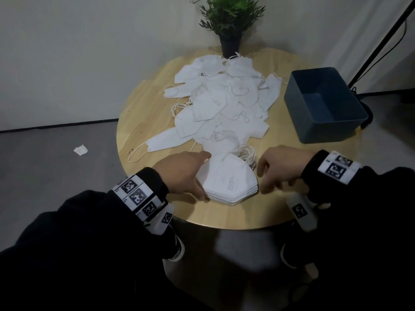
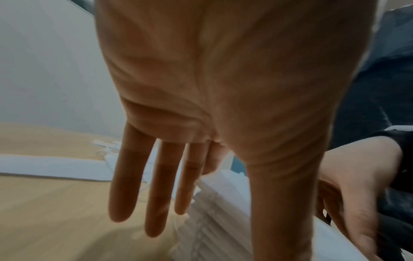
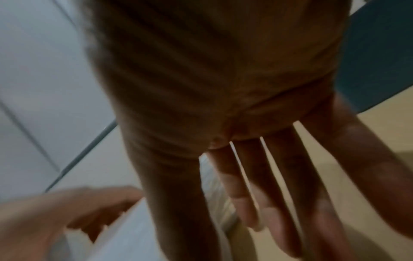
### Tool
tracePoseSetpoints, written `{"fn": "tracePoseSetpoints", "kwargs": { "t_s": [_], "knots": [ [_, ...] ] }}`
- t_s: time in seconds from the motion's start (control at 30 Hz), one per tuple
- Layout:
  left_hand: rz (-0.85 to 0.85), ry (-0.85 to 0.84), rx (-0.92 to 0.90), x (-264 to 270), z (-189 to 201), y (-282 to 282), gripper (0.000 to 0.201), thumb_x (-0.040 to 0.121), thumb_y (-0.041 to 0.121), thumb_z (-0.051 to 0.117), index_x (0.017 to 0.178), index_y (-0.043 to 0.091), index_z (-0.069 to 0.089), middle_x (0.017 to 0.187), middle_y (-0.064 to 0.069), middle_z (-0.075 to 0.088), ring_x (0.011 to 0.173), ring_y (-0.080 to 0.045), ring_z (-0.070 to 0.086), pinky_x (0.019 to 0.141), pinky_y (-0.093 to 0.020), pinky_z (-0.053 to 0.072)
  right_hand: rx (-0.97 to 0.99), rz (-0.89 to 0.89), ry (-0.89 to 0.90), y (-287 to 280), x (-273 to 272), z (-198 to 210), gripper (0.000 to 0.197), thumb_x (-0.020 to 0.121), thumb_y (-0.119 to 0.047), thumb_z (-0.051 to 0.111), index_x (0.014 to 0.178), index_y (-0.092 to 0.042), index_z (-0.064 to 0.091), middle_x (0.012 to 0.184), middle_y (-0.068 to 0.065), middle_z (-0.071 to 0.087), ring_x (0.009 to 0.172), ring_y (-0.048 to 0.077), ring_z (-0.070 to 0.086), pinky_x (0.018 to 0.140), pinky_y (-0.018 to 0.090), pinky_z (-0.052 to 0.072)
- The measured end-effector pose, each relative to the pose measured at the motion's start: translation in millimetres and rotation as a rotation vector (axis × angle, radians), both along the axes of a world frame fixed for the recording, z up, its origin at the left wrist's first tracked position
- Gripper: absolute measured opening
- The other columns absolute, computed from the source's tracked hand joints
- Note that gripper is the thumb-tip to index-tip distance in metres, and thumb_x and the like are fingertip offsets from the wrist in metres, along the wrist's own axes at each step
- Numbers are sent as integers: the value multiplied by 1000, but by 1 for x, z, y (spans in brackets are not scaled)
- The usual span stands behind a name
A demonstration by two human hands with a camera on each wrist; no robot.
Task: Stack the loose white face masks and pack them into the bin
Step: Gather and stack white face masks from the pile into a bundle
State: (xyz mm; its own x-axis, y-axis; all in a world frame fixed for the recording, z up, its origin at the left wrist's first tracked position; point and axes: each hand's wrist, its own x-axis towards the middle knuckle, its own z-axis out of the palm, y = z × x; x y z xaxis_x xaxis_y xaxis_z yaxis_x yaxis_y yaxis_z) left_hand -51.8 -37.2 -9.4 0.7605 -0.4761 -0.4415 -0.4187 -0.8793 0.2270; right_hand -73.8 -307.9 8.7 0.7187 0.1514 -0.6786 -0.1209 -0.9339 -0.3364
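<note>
A neat stack of white masks point(image 1: 229, 178) lies near the table's front edge, between my two hands. My left hand point(image 1: 193, 173) presses flat against the stack's left side, thumb along its front corner. In the left wrist view the left hand's fingers point(image 2: 156, 185) are straight beside the stack point(image 2: 214, 211). My right hand point(image 1: 269, 173) stands at the stack's right corner, its straight fingers point(image 3: 279, 194) pointing down at the table and holding nothing. A loose pile of white masks point(image 1: 220, 102) sprawls across the table's middle. The dark blue bin point(image 1: 332, 131) stands on the right, nothing showing inside.
A round wooden table point(image 1: 146, 104) carries everything. A potted plant point(image 1: 231, 19) stands at the back edge behind the pile. A black stand point(image 1: 381, 41) leans by the wall at the right. A white scrap point(image 1: 80, 150) lies on the floor to the left.
</note>
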Motion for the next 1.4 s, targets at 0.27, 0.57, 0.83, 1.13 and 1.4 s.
{"fn": "tracePoseSetpoints", "kwargs": {
  "t_s": [0.27,0.57,0.83,1.13,1.4],
  "knots": [
    [32,-30,38,-4,-8,-7,75,67,44,92,127,22,52,90,8,52,90,-21,58,69,-32,44,-160,222,-315,17,-20,-30,37,66,-42,86,96,-28,69,86,-6,67,76,18,65,61,31,55],
    [72,-19,-22,-3,-10,-5,58,67,36,94,100,31,45,82,14,47,86,-18,53,57,-24,32,-130,222,-360,19,-24,-33,29,72,-38,81,95,-27,67,87,-4,65,77,21,62,62,30,48],
    [90,13,-22,3,-13,-4,59,63,32,94,106,29,52,92,9,59,94,-20,62,67,-30,45,-104,189,-294,19,-21,-32,30,64,-38,87,84,-25,69,82,-5,70,73,17,66,61,33,56],
    [150,-28,-426,26,33,23,29,83,17,83,105,31,70,92,9,69,81,-12,66,81,-36,57,499,-162,-296,-8,9,13,22,77,-22,91,82,-9,75,69,8,73,54,14,62,52,32,55],
    [-112,15,-222,19,3,-17,22,81,20,81,99,28,72,84,13,66,80,-5,61,75,-31,52,159,199,-435,39,8,-23,17,80,-24,79,93,-33,74,86,-13,68,83,8,64,77,34,57]
  ]
}}
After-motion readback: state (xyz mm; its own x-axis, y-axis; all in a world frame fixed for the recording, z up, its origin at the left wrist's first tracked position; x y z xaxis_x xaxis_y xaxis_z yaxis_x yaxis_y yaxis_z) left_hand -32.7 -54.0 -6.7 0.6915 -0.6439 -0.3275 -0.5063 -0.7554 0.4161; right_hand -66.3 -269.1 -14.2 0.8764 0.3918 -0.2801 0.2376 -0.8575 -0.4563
